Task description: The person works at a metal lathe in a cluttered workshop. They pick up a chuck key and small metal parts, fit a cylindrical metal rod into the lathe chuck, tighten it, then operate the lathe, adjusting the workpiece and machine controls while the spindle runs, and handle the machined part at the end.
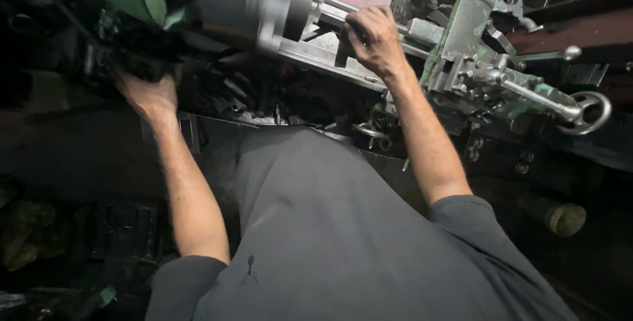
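I lean over a green metal lathe (461, 31). Its grey chuck (257, 1) at the top centre looks blurred. My right hand (372, 37) is closed around a steel bar (330, 11) that runs out of the chuck to the right, above the machine's bright ways (316, 54). My left hand (148, 93) reaches into the dark area at the left below the headstock and grips a black part (135, 64) there; motion blur hides which part it is. My grey shirt (330, 228) fills the lower middle of the view.
The carriage with a long steel lever (534, 93) and a round handwheel (590, 113) stands at the right. A dark cylinder (557, 215) lies low on the right. Dark clutter and a black crate (122, 228) sit on the floor at the left.
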{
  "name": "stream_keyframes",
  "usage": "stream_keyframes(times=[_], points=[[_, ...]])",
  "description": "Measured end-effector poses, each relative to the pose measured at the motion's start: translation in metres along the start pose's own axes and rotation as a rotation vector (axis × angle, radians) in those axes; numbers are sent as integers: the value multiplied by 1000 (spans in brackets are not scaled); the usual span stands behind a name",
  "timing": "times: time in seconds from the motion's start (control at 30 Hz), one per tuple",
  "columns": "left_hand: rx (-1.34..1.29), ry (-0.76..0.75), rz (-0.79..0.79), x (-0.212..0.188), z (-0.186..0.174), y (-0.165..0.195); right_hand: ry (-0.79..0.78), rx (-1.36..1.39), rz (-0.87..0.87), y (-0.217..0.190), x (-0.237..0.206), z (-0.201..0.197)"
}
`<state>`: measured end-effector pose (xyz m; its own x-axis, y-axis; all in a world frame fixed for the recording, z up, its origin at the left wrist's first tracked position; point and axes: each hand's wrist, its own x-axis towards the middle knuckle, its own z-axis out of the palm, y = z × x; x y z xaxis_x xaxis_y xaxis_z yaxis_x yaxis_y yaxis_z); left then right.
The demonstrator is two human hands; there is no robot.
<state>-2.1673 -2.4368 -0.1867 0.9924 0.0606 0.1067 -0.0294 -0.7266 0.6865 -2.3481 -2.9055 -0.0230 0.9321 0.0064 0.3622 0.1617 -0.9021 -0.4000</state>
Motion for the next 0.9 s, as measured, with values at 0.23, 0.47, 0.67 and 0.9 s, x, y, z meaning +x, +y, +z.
stream_keyframes(times=[0.23,0.47,0.67,0.9], points=[[-13,38,64,2,7,0,-29,-17,0,-3,5,-7],[-6,-46,-7,5,0,11,-40,-33,18,-8,9,-2],[1,-61,-29,5,-4,16,0,-48,-60,-7,15,4],[14,16,30,5,-3,14,13,-31,-85,-7,17,8]])
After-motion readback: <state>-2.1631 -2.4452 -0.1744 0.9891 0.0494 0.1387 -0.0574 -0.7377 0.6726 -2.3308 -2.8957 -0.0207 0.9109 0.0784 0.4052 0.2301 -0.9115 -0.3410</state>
